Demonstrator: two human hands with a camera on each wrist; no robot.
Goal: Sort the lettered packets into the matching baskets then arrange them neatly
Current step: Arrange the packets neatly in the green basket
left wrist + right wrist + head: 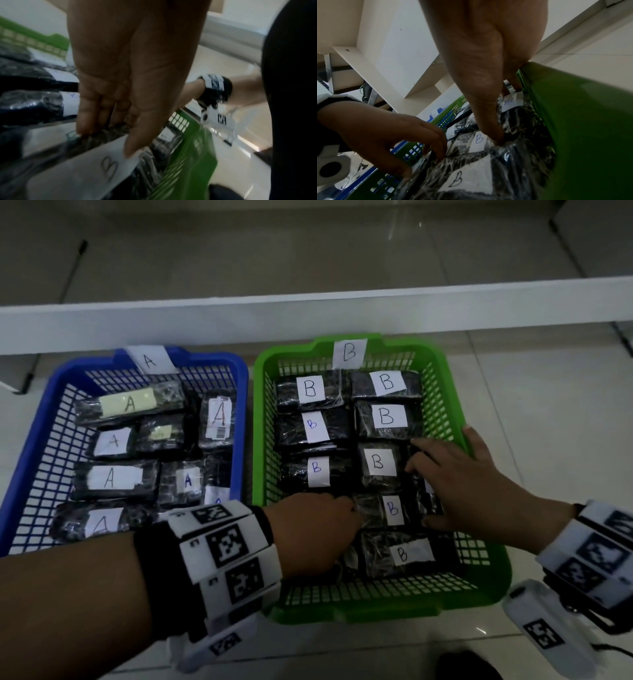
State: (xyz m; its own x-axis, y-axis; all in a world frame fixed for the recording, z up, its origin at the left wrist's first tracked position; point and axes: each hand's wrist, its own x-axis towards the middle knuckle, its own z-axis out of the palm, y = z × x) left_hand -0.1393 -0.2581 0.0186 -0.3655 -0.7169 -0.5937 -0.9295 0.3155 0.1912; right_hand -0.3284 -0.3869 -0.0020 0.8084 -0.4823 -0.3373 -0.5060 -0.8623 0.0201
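Observation:
The green basket labelled B holds several black wrapped packets with white B labels in two columns. My left hand reaches into its near left part. Its thumb and curled fingers pinch the left end of the nearest B packet, also in the wrist views. My right hand lies spread over the packets by the basket's right wall. Its thumb presses down beside the blue-lettered B packet. The blue basket labelled A holds several A packets.
The two baskets stand side by side on a pale tiled floor. A long white board runs just behind them. A thin black rod leans at the far left. A dark object sits at the bottom edge.

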